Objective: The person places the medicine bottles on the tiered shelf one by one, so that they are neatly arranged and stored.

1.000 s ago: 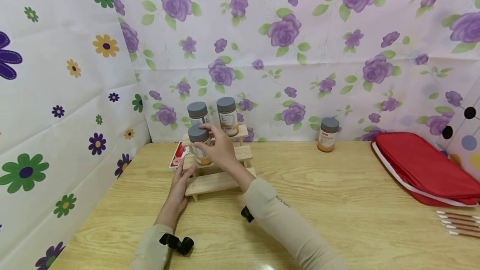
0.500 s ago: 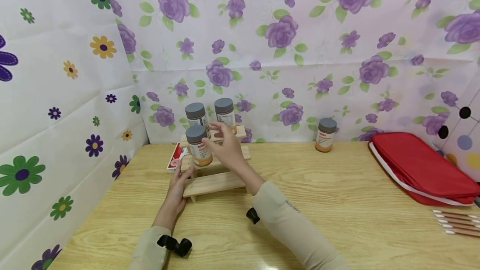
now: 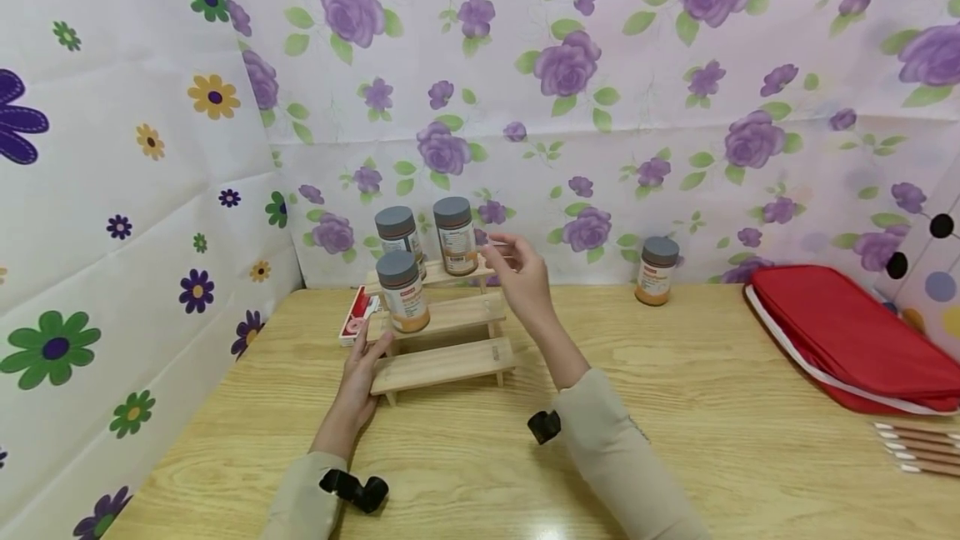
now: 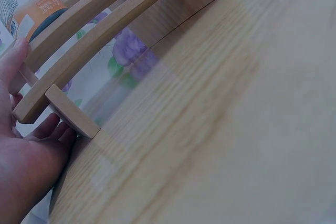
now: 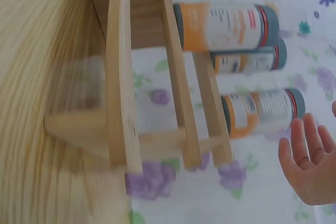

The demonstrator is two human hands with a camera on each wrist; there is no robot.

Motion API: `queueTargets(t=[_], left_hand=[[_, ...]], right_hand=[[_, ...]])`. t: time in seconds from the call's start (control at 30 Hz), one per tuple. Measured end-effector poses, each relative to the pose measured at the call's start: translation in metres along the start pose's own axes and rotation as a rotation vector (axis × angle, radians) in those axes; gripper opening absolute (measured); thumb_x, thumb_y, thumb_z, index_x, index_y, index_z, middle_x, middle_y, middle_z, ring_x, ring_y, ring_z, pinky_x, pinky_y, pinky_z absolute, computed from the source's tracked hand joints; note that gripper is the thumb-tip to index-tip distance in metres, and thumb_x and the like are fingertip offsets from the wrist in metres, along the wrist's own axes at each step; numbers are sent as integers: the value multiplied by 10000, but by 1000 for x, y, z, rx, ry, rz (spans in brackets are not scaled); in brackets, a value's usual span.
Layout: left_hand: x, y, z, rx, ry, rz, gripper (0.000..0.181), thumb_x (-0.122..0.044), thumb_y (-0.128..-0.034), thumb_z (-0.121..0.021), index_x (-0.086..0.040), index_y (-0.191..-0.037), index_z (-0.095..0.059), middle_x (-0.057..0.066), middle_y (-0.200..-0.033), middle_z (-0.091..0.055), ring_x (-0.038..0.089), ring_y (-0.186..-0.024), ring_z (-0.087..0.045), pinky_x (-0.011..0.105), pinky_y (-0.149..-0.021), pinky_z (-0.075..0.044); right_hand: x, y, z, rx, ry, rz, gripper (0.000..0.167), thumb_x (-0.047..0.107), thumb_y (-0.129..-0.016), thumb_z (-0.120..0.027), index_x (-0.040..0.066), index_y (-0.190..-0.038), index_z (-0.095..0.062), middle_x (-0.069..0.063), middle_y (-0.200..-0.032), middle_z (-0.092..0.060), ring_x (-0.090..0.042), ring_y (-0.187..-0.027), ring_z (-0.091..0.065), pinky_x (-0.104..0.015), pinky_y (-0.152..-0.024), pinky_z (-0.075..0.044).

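A three-step wooden display stand (image 3: 442,365) stands on the table. On the left end of its middle step is an upright jar (image 3: 406,297) with grey lid, white label and orange base. Two similar jars, a left one (image 3: 396,227) and a right one (image 3: 456,238), occupy the top step. My left hand (image 3: 356,380) grips the stand's left side; the left wrist view has the thumb at the middle step and fingers behind the leg. Just right of the top right jar, my right hand (image 3: 527,277) holds nothing, its fingers loosely extended and apart from the jar.
Another such jar (image 3: 655,273) stands alone by the back wall. To the right lie a red zippered case (image 3: 847,332) and several white-tipped brown sticks (image 3: 918,447). A red-and-white box (image 3: 356,317) sits behind the stand's left side. Patterned cloth walls enclose the table.
My right hand has let go of the jar on the middle step and moved right, past the top right jar. The released jar stays upright there. My left hand keeps its place.
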State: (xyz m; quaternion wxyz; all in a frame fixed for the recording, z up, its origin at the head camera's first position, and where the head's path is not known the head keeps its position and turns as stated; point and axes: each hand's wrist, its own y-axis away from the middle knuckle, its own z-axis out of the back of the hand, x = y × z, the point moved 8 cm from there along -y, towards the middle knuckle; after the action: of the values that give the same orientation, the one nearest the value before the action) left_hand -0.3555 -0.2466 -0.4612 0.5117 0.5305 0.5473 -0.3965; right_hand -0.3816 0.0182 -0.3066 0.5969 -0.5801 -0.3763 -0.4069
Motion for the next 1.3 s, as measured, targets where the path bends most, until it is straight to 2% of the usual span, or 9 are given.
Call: queueTargets(t=[0.2,0.4,0.57,0.7,0.77,0.87,1.0,1.1,1.3], left_hand=[[1,-1,-1,4,5,1,825,-377,-970,-566,-310,-1581,-15,136,-1488,-253,347,-1387,-312,498,-1169,-280],[3,0,-1,7,11,11,831,-371,-971,-571,-309,-1581,-10,74,-1370,-322,330,-1386,-312,476,-1169,-281],[3,-1,0,5,12,13,829,-368,-974,-566,-313,-1580,-4,63,-1364,-321,318,-1373,-324,461,-1154,-302],[2,-1,1,-7,7,13,824,-379,-972,-565,-320,-1580,-12,60,-1380,-313,306,-1362,-338,441,-1130,-327],[2,-1,2,-6,1,13,826,-386,-974,-562,-313,-1581,-6,45,-1360,-321,304,-1358,-341,420,-1113,-343],[2,-1,1,-6,13,20,832,-382,-970,-569,-311,-1581,-9,23,-1340,-331,299,-1361,-341,403,-1104,-351],[1,0,1,-9,22,20,831,-361,-969,-573,-311,-1581,-14,38,-1373,-323,300,-1371,-330,427,-1130,-326],[1,1,1,-8,21,20,827,-350,-972,-568,-312,-1580,-9,49,-1370,-324,307,-1375,-323,444,-1147,-310],[2,1,-1,1,16,23,831,-359,-974,-563,-314,-1579,6,94,-1442,-281,319,-1403,-297,461,-1169,-287]], right_hand=[[-6,0,27,-48,8,-3,306,249,-976,-600,92,-1238,-625,-169,-1110,-686,-332,-1021,-646,-282,-831,-500],[-12,-1,56,-120,26,11,290,253,-977,-600,69,-1197,-639,-147,-1059,-682,-269,-951,-652,-226,-816,-506],[-18,-4,85,-178,37,29,298,249,-975,-602,41,-1185,-640,8,-942,-677,-114,-840,-649,-151,-767,-509],[-25,-10,113,-234,14,-1,326,231,-969,-611,-4,-1195,-625,175,-827,-643,7,-754,-625,-131,-752,-518],[-27,-12,132,-282,-14,-19,329,215,-964,-618,-17,-1197,-619,210,-787,-638,26,-733,-621,-128,-750,-524],[-30,-15,164,-372,-86,-46,288,181,-959,-622,-7,-1177,-624,184,-780,-653,4,-739,-620,-122,-738,-524],[-37,-12,198,-494,-162,-95,120,180,-946,-636,135,-1056,-652,136,-810,-655,-31,-792,-609,-124,-741,-492],[-42,-11,212,-550,-145,-119,96,198,-934,-652,183,-1029,-653,150,-822,-636,-14,-831,-580,-127,-770,-451],[-53,-11,223,-599,-63,-143,301,190,-920,-671,61,-1188,-625,170,-866,-568,18,-878,-508,-110,-813,-402]])
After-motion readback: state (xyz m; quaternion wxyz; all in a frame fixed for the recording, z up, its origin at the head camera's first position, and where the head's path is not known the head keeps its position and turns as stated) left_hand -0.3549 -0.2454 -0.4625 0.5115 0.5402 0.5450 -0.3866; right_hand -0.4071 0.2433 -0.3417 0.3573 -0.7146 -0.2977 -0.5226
